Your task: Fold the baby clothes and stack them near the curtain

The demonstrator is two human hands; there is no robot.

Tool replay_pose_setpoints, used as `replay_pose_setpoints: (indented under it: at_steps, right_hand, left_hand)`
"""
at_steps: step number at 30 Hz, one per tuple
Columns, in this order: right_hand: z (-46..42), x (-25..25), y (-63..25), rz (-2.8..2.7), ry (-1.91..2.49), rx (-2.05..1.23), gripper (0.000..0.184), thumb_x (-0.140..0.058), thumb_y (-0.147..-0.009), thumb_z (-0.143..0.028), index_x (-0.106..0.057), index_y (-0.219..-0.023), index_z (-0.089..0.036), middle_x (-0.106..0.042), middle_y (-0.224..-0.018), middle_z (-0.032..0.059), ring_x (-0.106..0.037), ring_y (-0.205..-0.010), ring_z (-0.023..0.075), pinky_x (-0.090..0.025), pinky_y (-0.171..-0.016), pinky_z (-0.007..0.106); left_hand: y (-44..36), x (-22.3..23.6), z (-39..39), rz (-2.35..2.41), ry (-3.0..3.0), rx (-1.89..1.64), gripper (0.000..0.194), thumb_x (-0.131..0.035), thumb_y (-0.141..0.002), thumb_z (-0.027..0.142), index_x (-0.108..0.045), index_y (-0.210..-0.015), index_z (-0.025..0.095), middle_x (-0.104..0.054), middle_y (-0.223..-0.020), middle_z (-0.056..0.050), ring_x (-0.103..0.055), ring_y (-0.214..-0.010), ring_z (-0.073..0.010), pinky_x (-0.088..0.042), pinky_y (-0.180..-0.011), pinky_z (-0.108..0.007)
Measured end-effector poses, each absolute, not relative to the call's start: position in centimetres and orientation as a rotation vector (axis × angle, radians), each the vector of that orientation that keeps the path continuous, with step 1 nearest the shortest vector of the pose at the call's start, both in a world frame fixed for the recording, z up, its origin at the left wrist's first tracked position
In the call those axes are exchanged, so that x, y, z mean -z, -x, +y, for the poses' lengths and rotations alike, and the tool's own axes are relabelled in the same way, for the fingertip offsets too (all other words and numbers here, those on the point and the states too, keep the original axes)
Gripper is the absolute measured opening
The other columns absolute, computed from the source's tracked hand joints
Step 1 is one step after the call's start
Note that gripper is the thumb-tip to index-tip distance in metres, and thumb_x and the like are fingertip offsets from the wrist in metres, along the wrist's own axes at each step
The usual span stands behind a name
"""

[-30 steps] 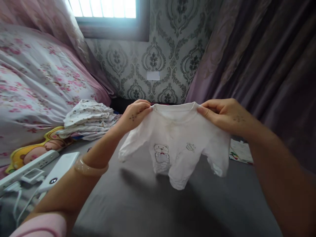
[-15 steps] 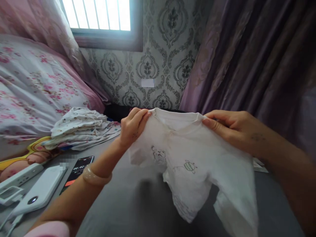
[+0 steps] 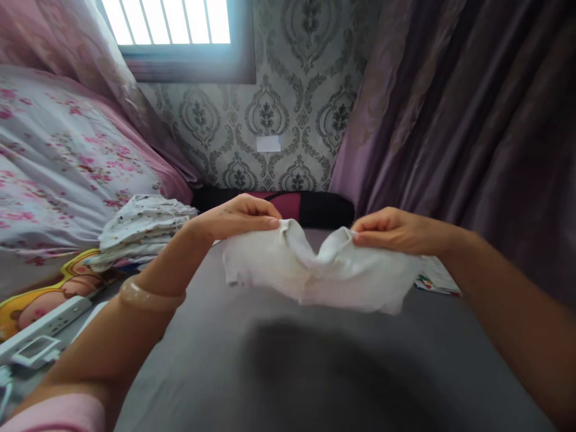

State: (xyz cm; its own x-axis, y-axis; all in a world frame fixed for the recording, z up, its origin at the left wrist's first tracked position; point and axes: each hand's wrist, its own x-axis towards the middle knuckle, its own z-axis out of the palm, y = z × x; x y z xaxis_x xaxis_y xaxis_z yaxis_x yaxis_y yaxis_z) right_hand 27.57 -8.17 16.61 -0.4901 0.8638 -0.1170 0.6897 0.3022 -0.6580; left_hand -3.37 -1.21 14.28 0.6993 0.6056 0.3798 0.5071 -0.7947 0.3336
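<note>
A small white long-sleeved shirt (image 3: 310, 282) hangs in the air above the grey bed sheet (image 3: 211, 360), its neckline sagging between my hands. My left hand (image 3: 240, 217) pinches the left shoulder beside the collar, thumb on top. On the other side my right hand (image 3: 389, 231) pinches the right shoulder by the collar in the same way. The lower part of the shirt swings away from me, and its printed front is out of sight. A pale bangle (image 3: 150, 298) circles my left wrist.
Folded clothes (image 3: 141, 225) are piled at the left beside floral bedding (image 3: 81, 150). Nearer lie a yellow cartoon cushion (image 3: 49, 291) and a white power strip (image 3: 49, 324). Papers (image 3: 438, 277) lie at the right. A black and maroon item (image 3: 288, 205) runs along the wall.
The shirt has swung up and away, so its printed front no longer shows. My hands are slightly closer together, and the neckline has gone from taut to sagging.
</note>
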Motion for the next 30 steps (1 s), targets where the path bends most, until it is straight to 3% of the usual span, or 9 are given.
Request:
replay_pose_setpoints:
  at_steps: [2,5,7,10,15,20,23,27,30]
  right_hand:
    - [-6.9,-16.3,-27.5,-2.204,1.469,-0.734,0.039,-0.055,-0.081,-0.055,-0.068,-0.091,-0.020,-0.067,-0.079,0.0047,-0.059,-0.067,0.0165,-0.041,-0.054,0.025]
    - [-5.1,-15.7,-27.7,-2.119,1.456,-0.504,0.038,-0.055,-0.082,-0.056,-0.069,-0.090,-0.021,-0.068,-0.081,0.0052,-0.061,-0.072,0.0182,-0.042,-0.056,0.025]
    - [-4.5,-15.4,-28.0,-2.153,1.422,-0.646,0.042,-0.054,-0.081,-0.059,-0.070,-0.091,-0.021,-0.069,-0.082,0.0053,-0.061,-0.072,0.0182,-0.043,-0.057,0.026]
    - [-4.0,-15.2,-28.3,-2.153,1.438,-0.721,0.045,-0.059,-0.075,-0.062,-0.071,-0.085,-0.019,-0.069,-0.076,0.0046,-0.061,-0.069,0.0179,-0.043,-0.055,0.026]
    - [-3.1,-14.7,-28.7,-2.023,1.419,-0.666,0.045,-0.059,-0.075,-0.061,-0.071,-0.086,-0.020,-0.068,-0.074,0.0035,-0.061,-0.067,0.0176,-0.044,-0.054,0.026]
    - [-2.6,-15.0,-29.2,-1.967,1.457,-0.714,0.043,-0.065,-0.070,-0.061,-0.071,-0.080,-0.019,-0.067,-0.070,0.0034,-0.060,-0.062,0.0160,-0.043,-0.051,0.025]
    - [-2.4,-15.2,-29.1,-1.974,1.422,-0.782,0.043,-0.062,-0.074,-0.061,-0.071,-0.087,-0.020,-0.068,-0.076,0.0037,-0.061,-0.066,0.0165,-0.045,-0.054,0.026]
    - [-2.4,-15.2,-28.7,-2.019,1.467,-0.739,0.042,-0.067,-0.071,-0.059,-0.071,-0.081,-0.019,-0.066,-0.069,0.0026,-0.060,-0.065,0.0168,-0.045,-0.055,0.025]
    - [-2.3,-14.9,-28.8,-2.019,1.379,-0.732,0.045,-0.060,-0.076,-0.062,-0.070,-0.088,-0.020,-0.068,-0.074,0.0034,-0.061,-0.067,0.0168,-0.046,-0.057,0.026]
  left_hand:
    - [2.9,-13.8,-0.4,1.010,-2.732,-0.832,0.036,-0.051,-0.086,0.047,-0.070,-0.084,0.016,-0.067,-0.073,-0.003,-0.061,-0.067,-0.0132,-0.045,-0.059,-0.019]
    - [2.0,-13.5,1.1,1.055,-2.619,-1.104,0.038,-0.046,-0.088,0.046,-0.069,-0.091,0.016,-0.068,-0.078,-0.004,-0.061,-0.070,-0.0138,-0.046,-0.062,-0.021]
    - [1.5,-13.8,1.5,0.991,-2.563,-1.016,0.037,-0.046,-0.089,0.044,-0.069,-0.093,0.015,-0.068,-0.076,-0.003,-0.061,-0.068,-0.0131,-0.047,-0.062,-0.021]
    - [1.0,-14.0,1.8,1.058,-2.672,-0.819,0.027,-0.055,-0.083,0.040,-0.070,-0.079,0.017,-0.067,-0.070,-0.001,-0.062,-0.068,-0.0134,-0.046,-0.062,-0.020]
    - [0.3,-13.4,3.0,0.983,-2.492,-1.055,0.036,-0.048,-0.087,0.044,-0.069,-0.092,0.015,-0.068,-0.077,-0.004,-0.061,-0.069,-0.0140,-0.047,-0.062,-0.022]
    - [0.3,-12.9,4.4,1.067,-2.529,-0.970,0.030,-0.057,-0.080,0.043,-0.070,-0.080,0.015,-0.067,-0.073,-0.004,-0.061,-0.071,-0.0152,-0.046,-0.060,-0.021]
    - [0.0,-12.9,4.2,0.975,-2.374,-1.028,0.036,-0.051,-0.085,0.045,-0.069,-0.091,0.014,-0.066,-0.072,-0.004,-0.060,-0.066,-0.0131,-0.046,-0.057,-0.021]
    - [-0.4,-13.0,3.6,0.924,-2.333,-0.948,0.035,-0.060,-0.079,0.047,-0.070,-0.081,0.013,-0.063,-0.066,-0.002,-0.056,-0.059,-0.0106,-0.043,-0.052,-0.019]
    - [-0.4,-12.9,3.6,0.863,-2.291,-0.972,0.038,-0.054,-0.082,0.048,-0.070,-0.090,0.013,-0.065,-0.071,-0.003,-0.057,-0.061,-0.0111,-0.044,-0.053,-0.019]
